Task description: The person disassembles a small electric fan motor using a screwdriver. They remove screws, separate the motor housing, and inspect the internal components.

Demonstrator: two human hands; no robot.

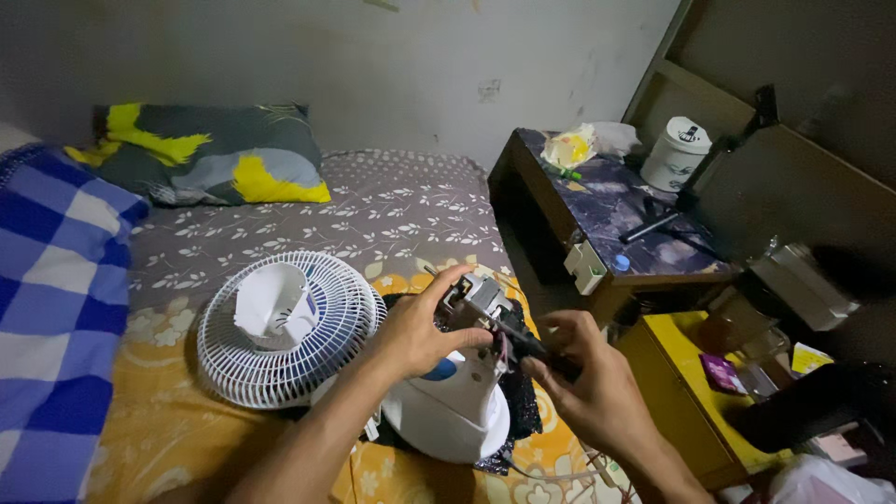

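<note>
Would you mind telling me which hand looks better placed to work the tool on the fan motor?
Probably the right hand: it holds the dark-handled tool, whose tip reaches the motor. The left hand grips the motor, steadying it above the white fan base.

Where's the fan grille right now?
In the head view, the white fan grille lies flat on the bed, left of the left hand and the fan base, below the pillow.

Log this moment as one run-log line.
left hand: grips fan motor | right hand: holds screwdriver at motor | fan base: on bed | fan grille: beside
</note>
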